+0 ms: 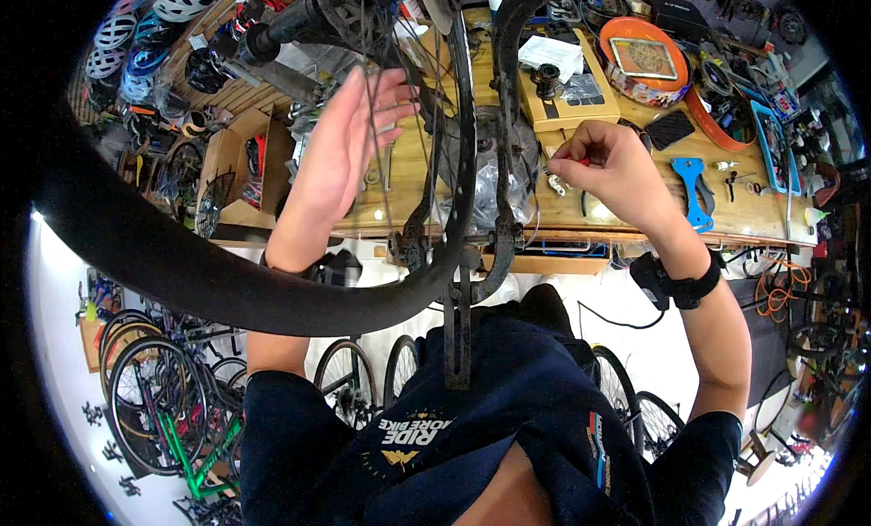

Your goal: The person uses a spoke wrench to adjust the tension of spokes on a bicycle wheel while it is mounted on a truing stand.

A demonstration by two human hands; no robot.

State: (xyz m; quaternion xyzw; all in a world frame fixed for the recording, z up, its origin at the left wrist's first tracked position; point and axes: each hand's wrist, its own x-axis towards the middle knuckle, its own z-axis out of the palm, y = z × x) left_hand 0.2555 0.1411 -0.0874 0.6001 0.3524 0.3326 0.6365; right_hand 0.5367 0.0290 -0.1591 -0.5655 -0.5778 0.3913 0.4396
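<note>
A large black bicycle wheel (227, 295) with thin spokes stands upright in front of me, its rim passing between the dark arms of a truing stand (458, 331). My left hand (349, 141) is behind the spokes on the wheel's left side, fingers stretched and spread, holding nothing. I cannot tell whether it touches the spokes. To the right of the stand, my right hand (617, 168) is raised over the bench with thumb and fingers pinched on a small red piece (584, 161), mostly hidden. Small metal parts (555, 183) lie on the bench beside it.
On the wooden bench (748, 213) lie a yellow box (567, 113) with papers, a blue tool (693, 195), an orange round tray (642, 45) and a blue tray (776, 150). A clear plastic bag (499, 195) sits behind the stand. Bicycles (168, 408) stand at the lower left.
</note>
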